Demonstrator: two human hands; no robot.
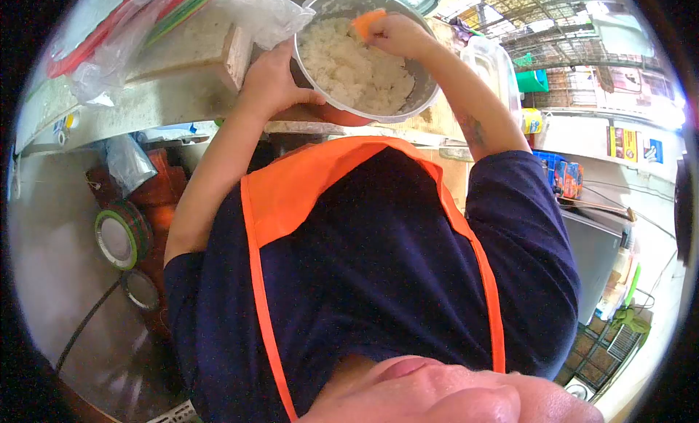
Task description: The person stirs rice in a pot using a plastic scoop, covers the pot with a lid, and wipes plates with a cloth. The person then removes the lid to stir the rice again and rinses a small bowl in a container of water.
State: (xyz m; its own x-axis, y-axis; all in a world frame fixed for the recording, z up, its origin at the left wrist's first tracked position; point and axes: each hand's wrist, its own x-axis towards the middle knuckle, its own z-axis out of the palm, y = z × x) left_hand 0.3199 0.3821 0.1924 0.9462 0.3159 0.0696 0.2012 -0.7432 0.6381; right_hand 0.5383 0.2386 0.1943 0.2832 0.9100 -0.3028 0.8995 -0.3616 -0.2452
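A round grey pot (424,95) with a pale rim holds a white, crumbly mass (357,70) that looks like rice or dough. My right hand (399,37) grips an orange scraper (368,22) at the pot's upper part, its blade against the white mass. At the pot's left side, my left hand (274,84) rests on the outer wall near the rim, thumb stretched along it and the other fingers partly hidden behind the rim and a clear plastic bag.
The clear plastic bag (273,19) lies left of the pot. Red and green strips (109,30) are at the upper left. A clear container (495,66) stands right of the pot. Reels (116,239) sit below the counter at left.
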